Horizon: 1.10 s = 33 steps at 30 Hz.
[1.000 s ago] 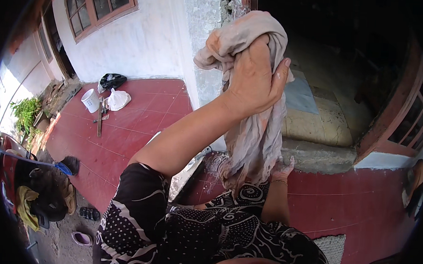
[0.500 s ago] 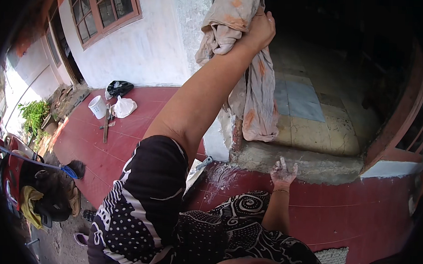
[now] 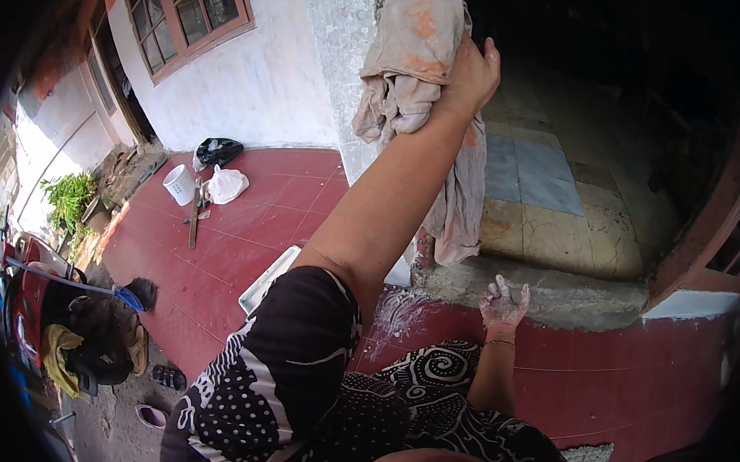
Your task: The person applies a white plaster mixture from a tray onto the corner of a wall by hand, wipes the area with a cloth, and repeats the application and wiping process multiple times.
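Where left hand (image 3: 469, 74) grips it, beige cloth (image 3: 418, 76) hangs crumpled, orange-stained.

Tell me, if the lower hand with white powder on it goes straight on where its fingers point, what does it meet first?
The right hand points up at the grey concrete step, so it would probably meet its edge first; depth is hard to judge here.

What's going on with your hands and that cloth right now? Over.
Left hand raised, fingers closed on the stained beige cloth, which hangs beside the grey pillar. Right hand low, open, empty, dusted white, at the concrete step. Nothing in the way.
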Each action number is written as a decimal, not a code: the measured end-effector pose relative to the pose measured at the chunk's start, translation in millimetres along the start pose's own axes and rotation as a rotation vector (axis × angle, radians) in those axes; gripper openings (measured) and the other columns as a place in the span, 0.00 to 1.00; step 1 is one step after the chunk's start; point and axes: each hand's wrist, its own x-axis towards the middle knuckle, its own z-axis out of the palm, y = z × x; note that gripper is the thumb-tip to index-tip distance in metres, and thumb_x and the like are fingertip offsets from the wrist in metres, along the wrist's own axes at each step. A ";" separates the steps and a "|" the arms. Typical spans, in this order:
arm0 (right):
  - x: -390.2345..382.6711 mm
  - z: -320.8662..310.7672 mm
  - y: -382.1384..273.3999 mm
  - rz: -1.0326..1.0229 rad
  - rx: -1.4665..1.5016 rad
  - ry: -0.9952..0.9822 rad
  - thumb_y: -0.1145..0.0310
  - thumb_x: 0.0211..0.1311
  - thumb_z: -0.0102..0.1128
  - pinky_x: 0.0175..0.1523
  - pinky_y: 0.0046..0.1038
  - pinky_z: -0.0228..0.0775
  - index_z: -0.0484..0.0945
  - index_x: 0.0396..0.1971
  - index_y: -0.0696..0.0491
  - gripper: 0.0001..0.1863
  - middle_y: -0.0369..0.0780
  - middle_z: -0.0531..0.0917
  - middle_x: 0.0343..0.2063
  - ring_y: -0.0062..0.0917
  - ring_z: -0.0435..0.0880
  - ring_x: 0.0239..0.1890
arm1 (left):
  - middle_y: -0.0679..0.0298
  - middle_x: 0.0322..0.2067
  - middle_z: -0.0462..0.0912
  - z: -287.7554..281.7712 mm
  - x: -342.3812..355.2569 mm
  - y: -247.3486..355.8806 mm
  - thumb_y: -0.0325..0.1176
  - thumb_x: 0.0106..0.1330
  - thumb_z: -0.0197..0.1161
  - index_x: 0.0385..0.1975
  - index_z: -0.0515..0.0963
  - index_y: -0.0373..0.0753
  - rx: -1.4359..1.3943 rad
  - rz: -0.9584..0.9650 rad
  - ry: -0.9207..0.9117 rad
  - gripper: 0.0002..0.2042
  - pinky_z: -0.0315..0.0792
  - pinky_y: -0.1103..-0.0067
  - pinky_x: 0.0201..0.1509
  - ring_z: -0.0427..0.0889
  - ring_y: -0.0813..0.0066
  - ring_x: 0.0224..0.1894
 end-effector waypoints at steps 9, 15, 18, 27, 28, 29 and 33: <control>-3.5 -3.0 0.3 -0.034 -0.064 0.015 0.34 0.50 0.55 0.29 0.30 0.63 0.76 0.44 0.58 0.39 0.41 0.77 0.24 0.30 0.71 0.22 | 0.26 0.60 0.55 -19.6 -83.5 5.2 0.46 0.66 0.52 0.59 0.53 0.14 -0.104 -0.234 -0.301 0.36 0.45 0.58 0.71 0.51 0.32 0.66; -2.9 -1.5 2.8 -0.032 -0.110 0.039 0.33 0.52 0.52 0.31 0.29 0.61 0.75 0.45 0.58 0.40 0.39 0.77 0.24 0.28 0.70 0.23 | 0.28 0.61 0.55 -27.5 -127.1 2.3 0.47 0.68 0.50 0.60 0.54 0.17 -0.030 -0.301 -0.452 0.36 0.44 0.58 0.71 0.51 0.33 0.67; -1.1 -3.1 3.0 -0.029 -0.112 0.041 0.33 0.51 0.53 0.30 0.29 0.62 0.75 0.45 0.58 0.40 0.39 0.76 0.24 0.28 0.70 0.22 | 0.28 0.61 0.55 -25.7 -155.4 -1.6 0.48 0.68 0.50 0.60 0.54 0.17 -0.098 -0.348 -0.484 0.36 0.45 0.59 0.71 0.50 0.34 0.67; 4.3 -12.3 2.2 -0.024 -0.139 0.024 0.32 0.53 0.50 0.30 0.28 0.62 0.74 0.48 0.59 0.41 0.41 0.78 0.25 0.28 0.71 0.23 | 0.28 0.60 0.56 -16.3 -236.0 -15.0 0.46 0.68 0.51 0.59 0.55 0.17 0.015 -0.322 -0.484 0.35 0.45 0.60 0.71 0.52 0.33 0.66; 4.6 -13.0 2.3 -0.025 -0.143 0.017 0.32 0.53 0.50 0.29 0.28 0.62 0.74 0.47 0.59 0.41 0.41 0.78 0.25 0.28 0.71 0.23 | 0.28 0.59 0.58 -19.0 -243.8 -15.2 0.45 0.67 0.51 0.58 0.56 0.17 0.048 -0.316 -0.514 0.34 0.46 0.59 0.71 0.53 0.33 0.66; 4.8 -13.8 2.4 -0.028 -0.147 0.011 0.32 0.53 0.50 0.29 0.28 0.62 0.74 0.47 0.59 0.41 0.41 0.78 0.26 0.29 0.72 0.23 | 0.27 0.58 0.59 -21.8 -251.2 -14.8 0.45 0.67 0.52 0.58 0.57 0.16 0.081 -0.309 -0.544 0.33 0.47 0.58 0.70 0.55 0.32 0.65; 6.8 -18.5 1.8 -0.014 -0.162 0.047 0.32 0.53 0.50 0.28 0.28 0.62 0.74 0.47 0.58 0.41 0.41 0.78 0.25 0.29 0.71 0.22 | 0.27 0.56 0.61 -37.2 -273.2 -8.3 0.44 0.66 0.54 0.56 0.58 0.17 -0.004 -0.387 -0.594 0.32 0.49 0.56 0.68 0.57 0.31 0.63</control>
